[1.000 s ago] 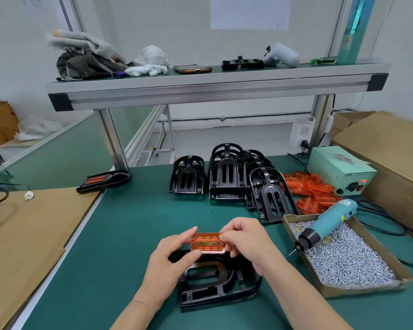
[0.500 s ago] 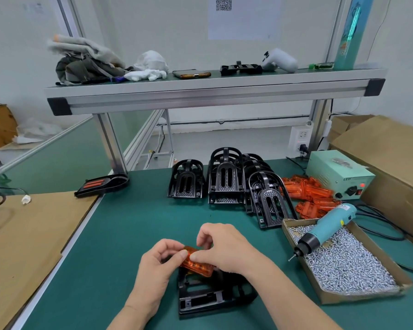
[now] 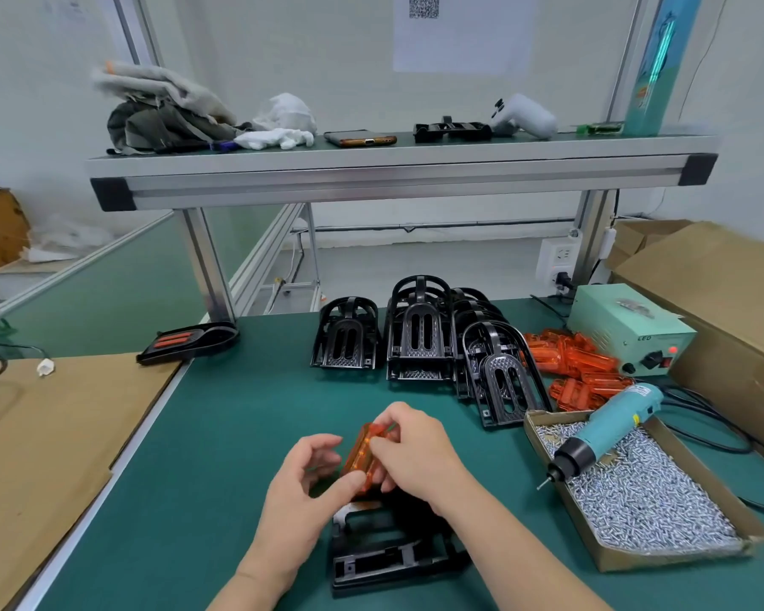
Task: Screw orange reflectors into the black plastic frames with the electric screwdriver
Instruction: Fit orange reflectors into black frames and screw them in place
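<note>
Both hands hold one orange reflector, turned on end just above the far edge of a black plastic frame that lies flat on the green mat. My left hand pinches its lower left side with thumb and fingers. My right hand grips its upper right side. The teal electric screwdriver rests untouched on a cardboard tray of silver screws to the right. A heap of spare orange reflectors lies beyond the tray.
Several upright black frames stand in a cluster at mid-table. A pale green power unit and cardboard boxes fill the right side. A black frame with reflectors fitted lies far left. Brown cardboard covers the left bench.
The reflector was held flat and higher a second ago; it has since been lowered toward the black frame and turned up on end between both hands.
</note>
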